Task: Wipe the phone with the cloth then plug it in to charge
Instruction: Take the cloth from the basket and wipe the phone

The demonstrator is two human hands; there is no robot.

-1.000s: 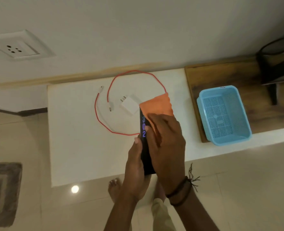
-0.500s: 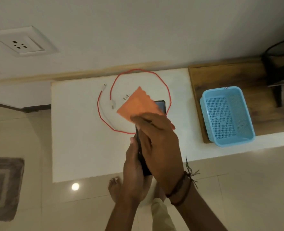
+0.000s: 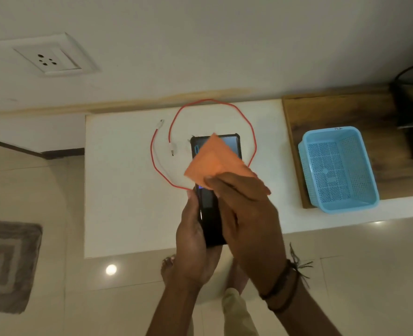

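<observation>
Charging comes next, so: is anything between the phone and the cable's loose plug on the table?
Nothing visible: the plug lies on the table left of the phone. The right hand holds the cloth over its screen.

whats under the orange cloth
The black phone, gripped by the left hand; its top edge and lower part show. The right hand holds the orange cloth on it, hiding the middle of the screen.

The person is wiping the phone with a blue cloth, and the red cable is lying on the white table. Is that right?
Not quite: the cloth is orange, not blue. The head view shows it. The rest holds: the person is wiping the phone with it, and the red cable is lying on the white table.
</observation>
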